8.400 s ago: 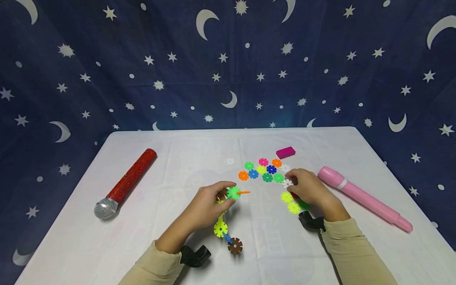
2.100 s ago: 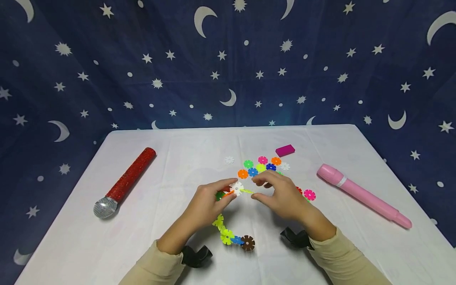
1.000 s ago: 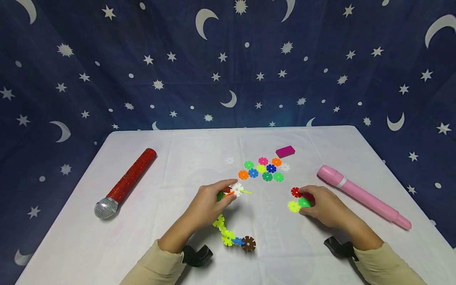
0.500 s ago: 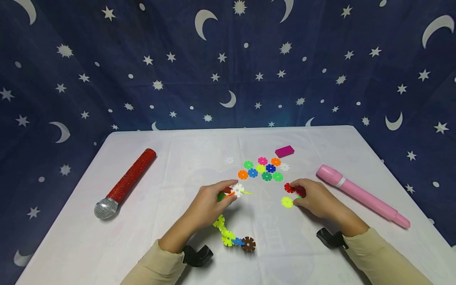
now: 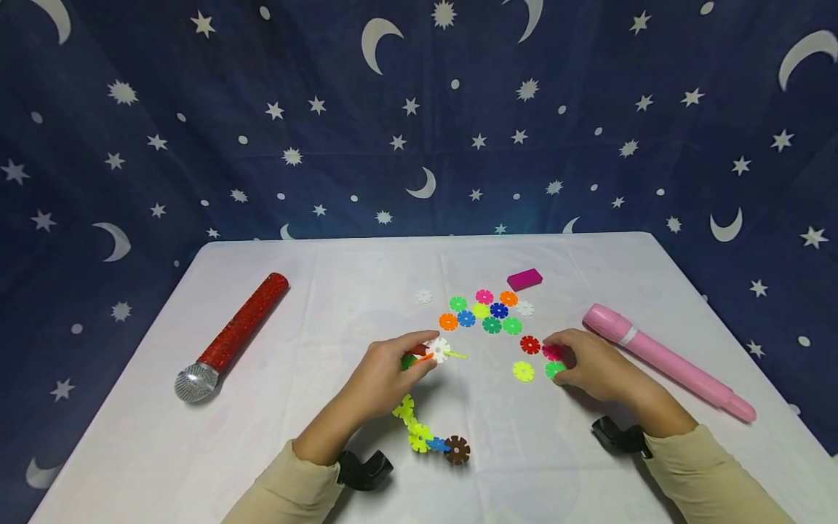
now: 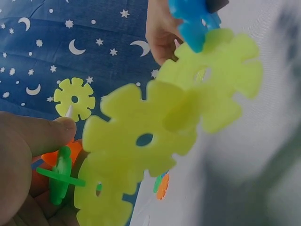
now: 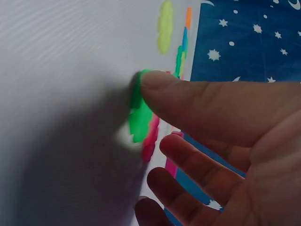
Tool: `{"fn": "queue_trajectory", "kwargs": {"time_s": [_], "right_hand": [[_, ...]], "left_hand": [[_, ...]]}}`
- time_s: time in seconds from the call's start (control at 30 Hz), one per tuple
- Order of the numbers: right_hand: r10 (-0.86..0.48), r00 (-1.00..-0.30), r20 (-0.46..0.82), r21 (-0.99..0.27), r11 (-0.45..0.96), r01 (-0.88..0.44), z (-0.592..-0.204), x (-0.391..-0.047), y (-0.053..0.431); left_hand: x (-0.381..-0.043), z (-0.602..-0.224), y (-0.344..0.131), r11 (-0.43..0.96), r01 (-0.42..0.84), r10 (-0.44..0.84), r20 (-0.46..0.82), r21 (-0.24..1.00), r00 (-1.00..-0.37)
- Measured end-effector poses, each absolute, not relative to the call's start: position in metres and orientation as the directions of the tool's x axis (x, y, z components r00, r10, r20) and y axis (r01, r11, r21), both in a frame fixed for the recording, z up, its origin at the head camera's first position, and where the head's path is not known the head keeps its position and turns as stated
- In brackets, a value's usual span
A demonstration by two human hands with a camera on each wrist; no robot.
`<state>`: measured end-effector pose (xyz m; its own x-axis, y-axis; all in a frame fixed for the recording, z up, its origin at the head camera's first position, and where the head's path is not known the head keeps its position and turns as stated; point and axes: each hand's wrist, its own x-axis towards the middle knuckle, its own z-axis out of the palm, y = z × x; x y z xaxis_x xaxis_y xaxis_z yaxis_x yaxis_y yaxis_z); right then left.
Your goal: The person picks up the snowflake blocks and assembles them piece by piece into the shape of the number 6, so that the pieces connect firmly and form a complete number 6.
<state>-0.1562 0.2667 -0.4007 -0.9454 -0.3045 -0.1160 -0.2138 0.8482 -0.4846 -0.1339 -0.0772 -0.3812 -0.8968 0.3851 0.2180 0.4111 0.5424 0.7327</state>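
Note:
My left hand (image 5: 386,375) pinches a chain of notched plastic discs between thumb and fingers, above the table. A white disc (image 5: 439,350) with a thin yellow-green disc edge-on stands at its upper end, an orange one beside it. Yellow-green discs (image 6: 143,132) hang below, then a blue disc (image 5: 437,444) and a brown disc (image 5: 457,450) at the lower end. My right hand (image 5: 596,367) has its fingertips at a pink disc (image 5: 552,352) and its thumb at a green disc (image 7: 142,117), both flat on the table. Its other fingers are spread and loosely bent.
A red disc (image 5: 529,344) and a yellow disc (image 5: 523,371) lie left of my right hand. Behind them several coloured discs (image 5: 492,325) form a cluster, with a magenta block (image 5: 524,279) farther back. A red glitter microphone (image 5: 242,324) lies left, a pink marker-shaped tube (image 5: 668,360) right.
Over the last second my right hand and the red and yellow discs shifted left and slightly back. Since the oldest frame the held chain has gained a white disc. The left hand stays nearly still.

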Motion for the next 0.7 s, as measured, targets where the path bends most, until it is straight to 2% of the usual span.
{"fn": "queue_trajectory", "kwargs": {"time_s": [0.7], "right_hand": [[-0.311, -0.945, -0.099, -0.538, 0.815, -0.212, -0.409, -0.178, 0.242]], "left_hand": [[-0.134, -0.383, -0.078, 0.552, 0.397, 0.384, 0.199, 0.733, -0.902]]}}
